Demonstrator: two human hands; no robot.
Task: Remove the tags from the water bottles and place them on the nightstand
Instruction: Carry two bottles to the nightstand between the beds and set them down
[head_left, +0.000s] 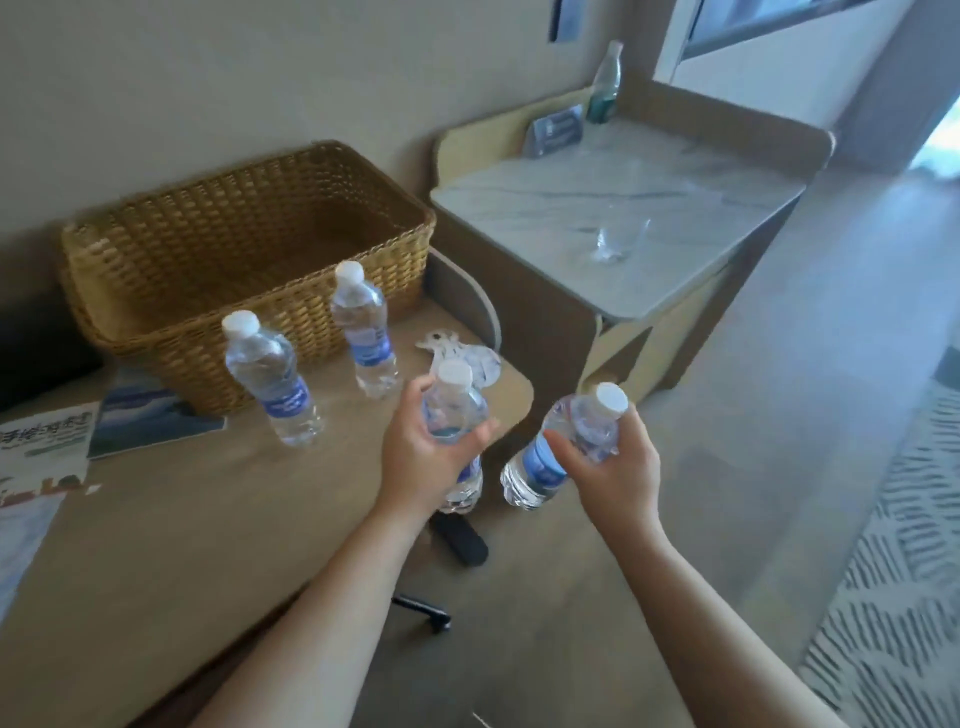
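Reaching forward from the near edge, two bare forearms stretch over a tan desk (156, 519). The left hand (421, 457) has its fingers and thumb curled round the upper body of a clear water bottle (454, 410), which stands upright with its white cap on. The right hand (610, 462) grips a second bottle (550, 457) near its neck, fingers wrapped round it; this one tilts, cap up to the right and base down to the left, over the floor just past the desk's right edge. The two held bottles are close together but apart.

Below the hands, a black object (462, 540) shows near the desk edge; what it is cannot be told.

Farther back on the desk stand two more bottles, one left (275, 384) and one right (366, 332), both upright and capped, with blue labels. Just right of them, by the desk's far right corner, lies a small heap of white paper tags (467, 353). Printed leaflets (52, 441) lie at the desk's left.

Behind the standing bottles sits a large wicker basket (234, 249), against the wall.

To the far right stands the nightstand (649, 197), with a pale marbled top. On it are a clear glass (618, 239), a small card (556, 130) and a tinted bottle (605, 85) in the back corner.
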